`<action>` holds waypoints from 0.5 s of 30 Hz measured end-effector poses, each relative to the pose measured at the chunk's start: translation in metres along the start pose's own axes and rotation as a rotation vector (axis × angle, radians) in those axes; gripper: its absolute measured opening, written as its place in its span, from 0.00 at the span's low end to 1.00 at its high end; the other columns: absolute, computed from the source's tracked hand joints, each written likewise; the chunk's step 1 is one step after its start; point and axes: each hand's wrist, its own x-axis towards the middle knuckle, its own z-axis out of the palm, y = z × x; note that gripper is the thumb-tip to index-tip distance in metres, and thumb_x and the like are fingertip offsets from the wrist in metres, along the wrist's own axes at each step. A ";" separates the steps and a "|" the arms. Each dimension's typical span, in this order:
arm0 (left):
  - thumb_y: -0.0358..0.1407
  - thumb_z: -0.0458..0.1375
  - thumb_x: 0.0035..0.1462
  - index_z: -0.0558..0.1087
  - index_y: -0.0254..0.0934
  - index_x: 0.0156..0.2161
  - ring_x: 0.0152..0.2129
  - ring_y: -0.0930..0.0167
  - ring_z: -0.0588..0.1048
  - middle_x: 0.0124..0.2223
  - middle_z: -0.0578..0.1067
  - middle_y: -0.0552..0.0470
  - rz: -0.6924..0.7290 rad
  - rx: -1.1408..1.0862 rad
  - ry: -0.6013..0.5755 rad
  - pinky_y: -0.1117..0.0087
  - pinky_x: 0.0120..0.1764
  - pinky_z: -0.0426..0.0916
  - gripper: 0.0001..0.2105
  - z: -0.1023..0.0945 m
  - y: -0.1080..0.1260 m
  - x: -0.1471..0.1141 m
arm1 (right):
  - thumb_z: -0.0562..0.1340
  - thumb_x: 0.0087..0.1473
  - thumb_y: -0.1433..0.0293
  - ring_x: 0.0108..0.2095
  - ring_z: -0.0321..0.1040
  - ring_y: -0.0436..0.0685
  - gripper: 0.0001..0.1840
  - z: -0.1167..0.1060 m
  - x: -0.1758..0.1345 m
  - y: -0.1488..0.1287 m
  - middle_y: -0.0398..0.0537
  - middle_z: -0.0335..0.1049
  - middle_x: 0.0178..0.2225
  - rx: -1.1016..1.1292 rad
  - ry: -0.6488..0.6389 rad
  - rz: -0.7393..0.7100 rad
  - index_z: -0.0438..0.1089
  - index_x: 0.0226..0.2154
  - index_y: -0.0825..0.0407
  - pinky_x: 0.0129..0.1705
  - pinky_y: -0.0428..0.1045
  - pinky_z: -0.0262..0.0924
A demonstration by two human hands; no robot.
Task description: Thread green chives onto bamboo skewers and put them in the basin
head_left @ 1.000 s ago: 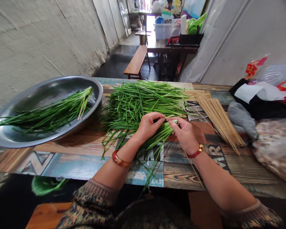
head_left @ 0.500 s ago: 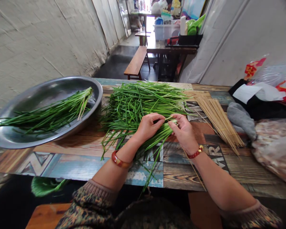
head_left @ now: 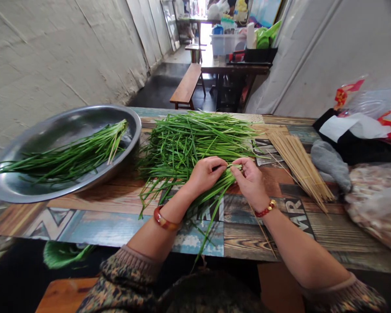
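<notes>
My left hand [head_left: 208, 174] is closed around a small bunch of garlic chives [head_left: 215, 191] near its pale stem ends. Thumb and fingers of my right hand [head_left: 250, 180] pinch the same stem ends, a few centimetres to the right. A thin wooden skewer [head_left: 263, 232] slants from under my right hand toward the table's front edge. Just beyond both hands lies a wide pile of loose chives [head_left: 189, 134], stems pointing right. More skewers [head_left: 299, 167] lie in a bundle to the right of my right hand.
A steel basin [head_left: 135, 130] at the left holds chives with skewers through their stems. To the right are a grey cloth [head_left: 329, 163], a black bag [head_left: 361, 145] and a clear bag of pale pieces [head_left: 374, 200]. A bench [head_left: 187, 84] and another table [head_left: 234, 68] stand beyond.
My right hand has shifted slightly, and the skewer beneath it has moved a little left. Both hands stay at the chives' stem ends.
</notes>
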 end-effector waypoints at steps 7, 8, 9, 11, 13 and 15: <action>0.30 0.52 0.59 0.75 0.32 0.36 0.31 0.72 0.73 0.33 0.76 0.50 -0.005 0.023 -0.089 0.73 0.36 0.64 0.09 -0.001 0.004 -0.002 | 0.63 0.52 0.59 0.25 0.62 0.50 0.15 -0.002 -0.001 -0.004 0.43 0.66 0.30 0.066 -0.040 0.060 0.66 0.39 0.50 0.25 0.45 0.60; 0.32 0.52 0.59 0.75 0.32 0.36 0.31 0.72 0.73 0.33 0.77 0.50 -0.027 0.006 -0.086 0.73 0.36 0.65 0.09 -0.002 0.005 -0.002 | 0.63 0.52 0.58 0.25 0.62 0.49 0.16 -0.003 -0.001 -0.007 0.43 0.66 0.30 0.105 -0.062 0.082 0.66 0.41 0.50 0.24 0.45 0.60; 0.33 0.53 0.59 0.75 0.32 0.37 0.31 0.72 0.73 0.34 0.77 0.50 -0.047 -0.011 -0.082 0.73 0.36 0.65 0.09 -0.003 0.006 -0.002 | 0.62 0.53 0.57 0.24 0.62 0.49 0.18 -0.004 -0.001 -0.009 0.43 0.66 0.31 0.152 -0.081 0.105 0.65 0.43 0.49 0.24 0.45 0.60; 0.35 0.54 0.58 0.76 0.32 0.37 0.31 0.72 0.74 0.35 0.78 0.50 -0.081 -0.041 -0.075 0.73 0.36 0.65 0.10 -0.004 0.008 -0.002 | 0.59 0.56 0.56 0.22 0.62 0.48 0.19 -0.006 -0.001 -0.013 0.41 0.66 0.29 0.247 -0.100 0.144 0.64 0.46 0.48 0.23 0.45 0.61; 0.35 0.55 0.57 0.76 0.32 0.36 0.30 0.72 0.74 0.33 0.78 0.50 -0.108 -0.059 -0.055 0.73 0.36 0.65 0.10 -0.006 0.008 -0.001 | 0.54 0.59 0.54 0.22 0.64 0.48 0.20 -0.008 -0.001 -0.015 0.41 0.65 0.29 0.323 -0.097 0.170 0.64 0.46 0.48 0.23 0.45 0.61; 0.34 0.56 0.56 0.77 0.32 0.33 0.28 0.73 0.73 0.31 0.78 0.51 -0.136 -0.064 -0.010 0.74 0.35 0.64 0.09 -0.009 0.007 0.000 | 0.52 0.60 0.53 0.23 0.66 0.48 0.20 -0.009 -0.001 -0.015 0.42 0.66 0.29 0.356 -0.099 0.179 0.65 0.46 0.49 0.24 0.45 0.62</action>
